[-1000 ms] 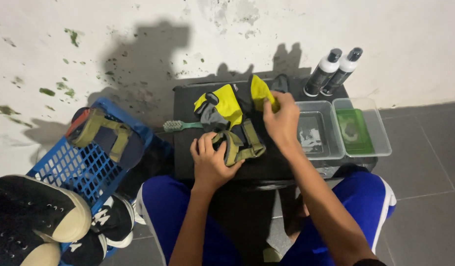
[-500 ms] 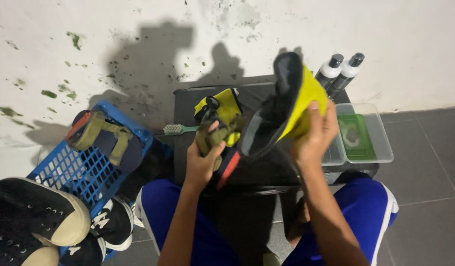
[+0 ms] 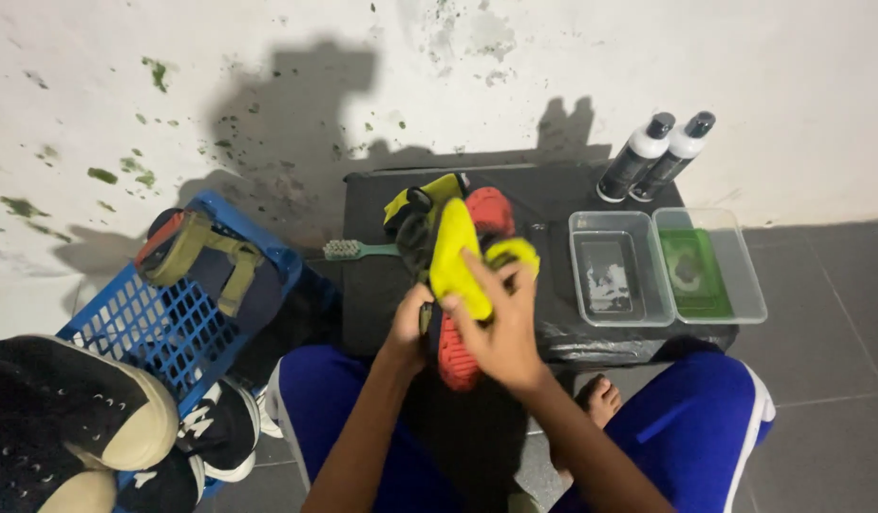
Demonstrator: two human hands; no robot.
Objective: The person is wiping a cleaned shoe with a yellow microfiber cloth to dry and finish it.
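makeshift shoe-cleaning corner, home-like floor spot | stained white wall (image 3: 268, 57) far | grey floor tiles (image 3: 819, 418) | low black-covered table (image 3: 572, 199) with two clear tubs (image 3: 638, 313) and two bottles (image 3: 648, 157) right | blue crate (image 3: 154, 323) of shoes left | brush (image 3: 358, 250)

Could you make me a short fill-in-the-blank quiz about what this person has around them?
1. Both hands, left hand and right hand, hold a yellow and ____ shoe.
2. The basket on the left is ____ in colour.
3. Two bottles stand against the ____.
4. The brush has a ____ handle.

Missing words: red; blue; wall; green
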